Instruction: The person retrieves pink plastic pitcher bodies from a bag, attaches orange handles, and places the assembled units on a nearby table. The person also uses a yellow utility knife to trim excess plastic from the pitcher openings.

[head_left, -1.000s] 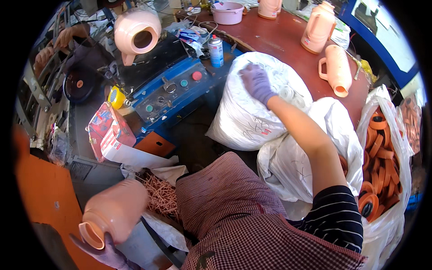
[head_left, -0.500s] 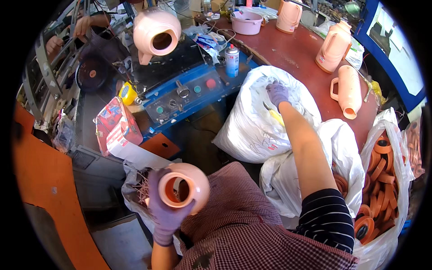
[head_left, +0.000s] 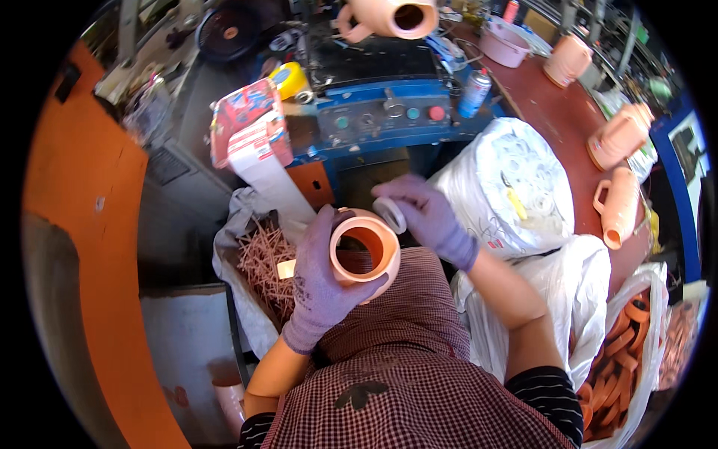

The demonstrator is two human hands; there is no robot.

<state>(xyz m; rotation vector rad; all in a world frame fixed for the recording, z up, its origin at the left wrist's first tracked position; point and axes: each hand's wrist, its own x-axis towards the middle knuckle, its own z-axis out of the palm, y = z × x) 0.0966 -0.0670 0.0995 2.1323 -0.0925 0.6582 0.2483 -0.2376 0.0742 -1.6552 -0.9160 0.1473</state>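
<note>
My left hand (head_left: 317,292), in a light purple glove, is wrapped round a peach-pink thermos flask shell (head_left: 392,260) above my lap. The shell's round opening faces up, and its inside looks orange. My right hand (head_left: 437,217), gloved alike and a little blurred, pinches a whitish ring (head_left: 391,215) at the right edge of that opening. Beyond my right hand stands a white sack (head_left: 456,179) of pale, clear-looking rings (head_left: 527,168). A yellow-handled tool (head_left: 516,203) lies on them.
A machine with a blue button panel (head_left: 374,116) stands ahead, another pink flask shell (head_left: 396,16) above it. More flask shells (head_left: 619,206) are on the red table (head_left: 516,86) at right. Orange rings fill a clear bag (head_left: 649,352); pinkish strips (head_left: 263,258) fill one at left.
My right hand has come out of the white sack with a whitish ring and moved left to the flask shell. The view has shifted, and the left hand still holds the shell.
</note>
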